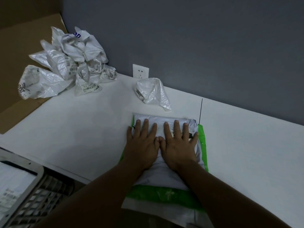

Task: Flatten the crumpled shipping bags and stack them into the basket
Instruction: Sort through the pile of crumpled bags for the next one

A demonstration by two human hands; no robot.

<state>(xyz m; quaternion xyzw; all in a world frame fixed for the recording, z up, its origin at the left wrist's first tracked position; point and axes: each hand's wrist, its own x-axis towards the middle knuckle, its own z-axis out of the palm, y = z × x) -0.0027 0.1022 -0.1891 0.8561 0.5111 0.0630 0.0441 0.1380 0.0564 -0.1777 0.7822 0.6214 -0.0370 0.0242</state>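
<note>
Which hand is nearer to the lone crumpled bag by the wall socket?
The right hand, though only slightly. Its fingertips lie just below the lone bag. The left hand lies beside it, further to the left. Both press flat on the white bag.

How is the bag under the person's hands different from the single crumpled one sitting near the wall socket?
The bag under the hands lies spread flat on the table, while the lone crumpled bag stands bunched up in a peak. Both hands, left hand and right hand, press palms down on the flat one; nothing touches the crumpled one. The flat one lies on a green-edged bag; the crumpled one rests on bare table. Both are whitish plastic.
</note>
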